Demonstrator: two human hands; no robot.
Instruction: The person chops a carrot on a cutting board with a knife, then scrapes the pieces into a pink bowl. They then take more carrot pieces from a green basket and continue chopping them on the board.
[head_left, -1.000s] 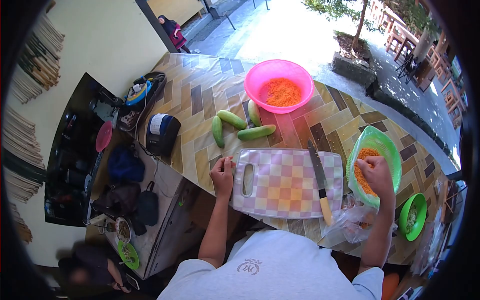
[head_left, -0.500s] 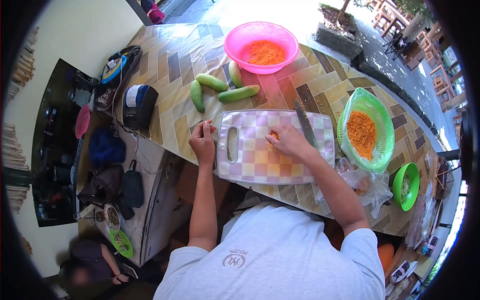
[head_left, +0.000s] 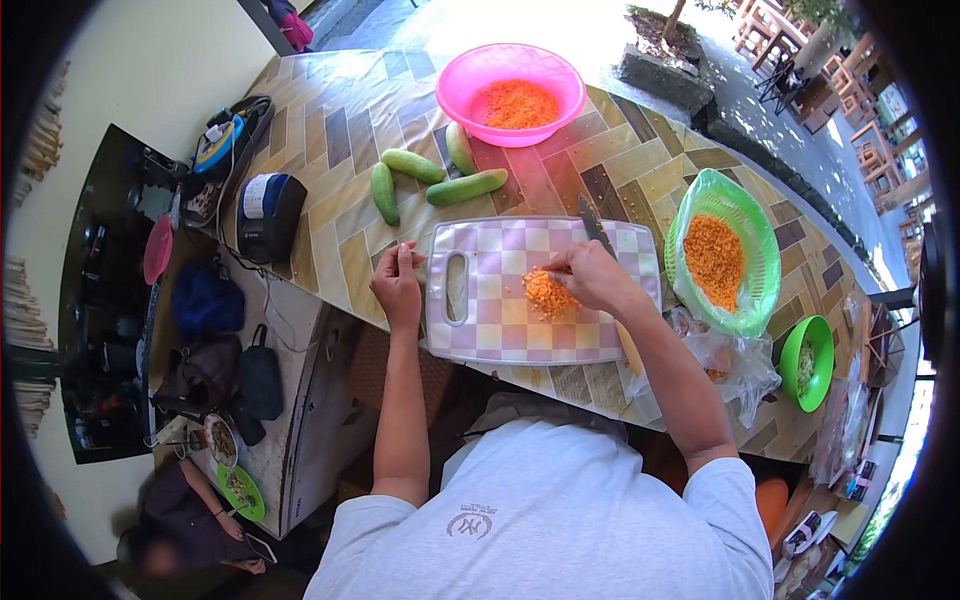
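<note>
A checkered cutting board lies at the table's near edge, bearing a small heap of finely chopped carrot. My right hand is over the board at the heap's upper right, its fingers bunched together; whether bits are pinched in them is hidden. Behind that hand a knife rests on the board, partly covered. My left hand is just left of the board, loosely curled with fingertips apart and nothing in it. Several green cucumbers lie beyond the board.
A pink bowl of shredded orange food stands at the back. On the right are a lined green basket of chopped orange bits, a plastic bag and a green bowl. A black device sits left. Another person is lower left.
My right hand has lifted slightly and moved right, uncovering a heap of chopped carrot on the board. My left hand has stayed nearly in place. The whole view has shifted a little.
</note>
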